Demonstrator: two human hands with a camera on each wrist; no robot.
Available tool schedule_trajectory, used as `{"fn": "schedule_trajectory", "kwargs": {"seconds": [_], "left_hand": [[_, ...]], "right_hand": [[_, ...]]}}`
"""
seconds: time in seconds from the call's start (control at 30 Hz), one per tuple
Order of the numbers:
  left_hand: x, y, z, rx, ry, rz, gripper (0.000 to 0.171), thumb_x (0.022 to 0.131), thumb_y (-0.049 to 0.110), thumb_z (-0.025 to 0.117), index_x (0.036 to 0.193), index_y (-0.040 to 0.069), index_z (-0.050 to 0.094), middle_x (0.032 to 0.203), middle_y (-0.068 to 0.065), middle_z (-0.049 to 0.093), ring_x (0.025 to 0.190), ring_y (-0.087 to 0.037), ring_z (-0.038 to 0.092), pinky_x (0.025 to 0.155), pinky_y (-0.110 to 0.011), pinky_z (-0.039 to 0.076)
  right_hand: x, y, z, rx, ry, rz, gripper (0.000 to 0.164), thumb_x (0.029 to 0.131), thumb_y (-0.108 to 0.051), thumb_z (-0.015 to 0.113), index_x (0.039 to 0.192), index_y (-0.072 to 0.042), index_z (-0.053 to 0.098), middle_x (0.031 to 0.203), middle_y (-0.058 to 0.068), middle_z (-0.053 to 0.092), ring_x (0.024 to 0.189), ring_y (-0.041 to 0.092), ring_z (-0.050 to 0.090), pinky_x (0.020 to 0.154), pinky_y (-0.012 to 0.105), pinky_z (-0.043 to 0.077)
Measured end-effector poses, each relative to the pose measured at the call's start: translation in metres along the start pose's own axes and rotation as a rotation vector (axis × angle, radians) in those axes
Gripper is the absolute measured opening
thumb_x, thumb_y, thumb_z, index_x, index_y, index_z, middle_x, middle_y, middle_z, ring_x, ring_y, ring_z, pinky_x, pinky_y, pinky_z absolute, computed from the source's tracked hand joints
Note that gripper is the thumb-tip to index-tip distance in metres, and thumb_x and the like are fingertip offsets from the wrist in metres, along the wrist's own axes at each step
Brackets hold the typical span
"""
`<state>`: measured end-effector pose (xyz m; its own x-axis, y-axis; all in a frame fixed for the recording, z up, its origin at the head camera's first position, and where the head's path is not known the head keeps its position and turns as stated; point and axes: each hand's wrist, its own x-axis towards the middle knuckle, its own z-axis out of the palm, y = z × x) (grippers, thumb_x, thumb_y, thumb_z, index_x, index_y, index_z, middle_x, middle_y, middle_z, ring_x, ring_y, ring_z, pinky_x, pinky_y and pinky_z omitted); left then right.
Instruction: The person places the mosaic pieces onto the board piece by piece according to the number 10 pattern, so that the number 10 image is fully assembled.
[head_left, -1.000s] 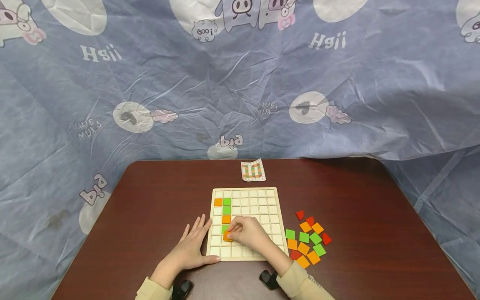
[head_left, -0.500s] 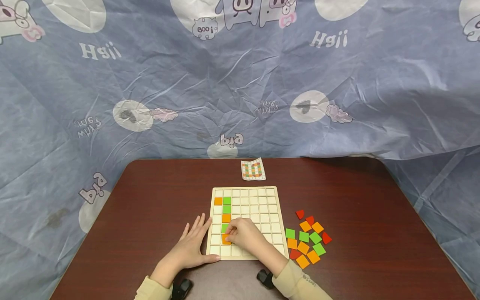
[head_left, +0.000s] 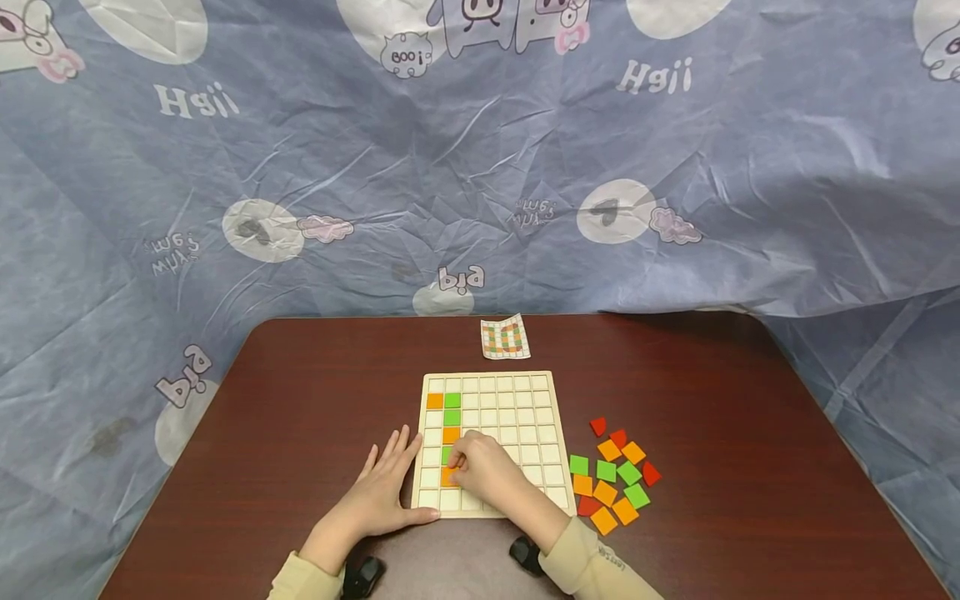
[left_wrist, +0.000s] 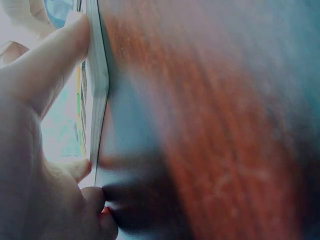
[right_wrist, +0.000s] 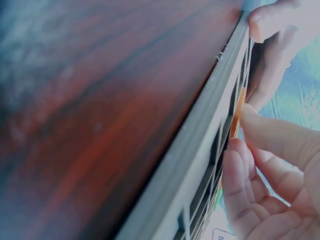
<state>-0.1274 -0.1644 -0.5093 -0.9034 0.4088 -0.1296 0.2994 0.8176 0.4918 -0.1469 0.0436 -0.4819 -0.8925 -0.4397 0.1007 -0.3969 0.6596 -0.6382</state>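
A pale grid board (head_left: 527, 415) lies on the table. Its left part holds a column of green and orange square tiles, with one more orange tile (head_left: 435, 401) to the left near the top. My right hand (head_left: 491, 477) is over the board, thumb and curled fingers on an orange square tile (head_left: 447, 477) low in that column. In the right wrist view the thumb tip touches this orange tile (right_wrist: 237, 120), which sits at the board's surface. My left hand (head_left: 384, 497) rests at the board's left edge, fingers spread and straight, thumb at the near left corner.
To the right of the board lie loose green tiles (head_left: 606, 471), orange tiles (head_left: 604, 493) and red pieces (head_left: 651, 473), several in all. A small patterned card (head_left: 506, 337) is behind the board. A printed cloth (head_left: 480, 167) hangs beyond the brown table (head_left: 720, 417).
My right hand has lowered the orange tile from a tilted hold over the column into the cell below the green tile. The left hand has stayed in place.
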Motion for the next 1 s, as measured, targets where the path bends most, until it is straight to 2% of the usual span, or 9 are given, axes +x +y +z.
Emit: {"fn": "schedule_trajectory", "kwargs": {"seconds": [0.27, 0.57, 0.83, 1.0], "left_hand": [[0.001, 0.001, -0.001, 0.005, 0.002, 0.002, 0.113, 0.075, 0.063, 0.075, 0.157, 0.006, 0.022, 0.164, -0.021, 0.014, 0.153, -0.036, 0.011, 0.120, -0.063, 0.010], [-0.002, 0.003, -0.001, -0.008, -0.007, -0.008, 0.113, 0.074, 0.062, 0.076, 0.157, 0.006, 0.022, 0.164, -0.021, 0.014, 0.153, -0.037, 0.011, 0.120, -0.063, 0.009], [-0.001, 0.004, -0.002, -0.010, -0.009, -0.017, 0.113, 0.075, 0.062, 0.076, 0.157, 0.007, 0.022, 0.164, -0.021, 0.012, 0.153, -0.036, 0.010, 0.120, -0.063, 0.009], [0.000, 0.003, -0.002, -0.006, -0.011, -0.019, 0.115, 0.074, 0.064, 0.075, 0.158, 0.008, 0.021, 0.164, -0.021, 0.012, 0.153, -0.036, 0.010, 0.120, -0.063, 0.009]], "right_hand": [[0.000, 0.000, -0.001, 0.009, -0.023, 0.027, 0.014, 0.072, 0.003, 0.080, 0.078, -0.005, 0.071, 0.076, 0.001, 0.058, 0.064, 0.000, 0.048, 0.059, 0.014, 0.045], [-0.004, 0.003, 0.000, 0.044, -0.033, 0.043, 0.012, 0.074, -0.006, 0.084, 0.079, -0.007, 0.073, 0.076, 0.000, 0.059, 0.064, -0.001, 0.051, 0.060, 0.013, 0.046], [-0.007, 0.012, -0.017, 0.112, -0.011, 0.078, 0.009, 0.077, -0.006, 0.081, 0.081, -0.007, 0.072, 0.077, -0.001, 0.060, 0.066, 0.000, 0.052, 0.062, 0.016, 0.046], [-0.011, 0.023, -0.032, 0.133, 0.035, 0.115, 0.009, 0.078, -0.004, 0.079, 0.082, -0.007, 0.072, 0.078, -0.001, 0.061, 0.068, 0.002, 0.054, 0.062, 0.017, 0.047]]}}
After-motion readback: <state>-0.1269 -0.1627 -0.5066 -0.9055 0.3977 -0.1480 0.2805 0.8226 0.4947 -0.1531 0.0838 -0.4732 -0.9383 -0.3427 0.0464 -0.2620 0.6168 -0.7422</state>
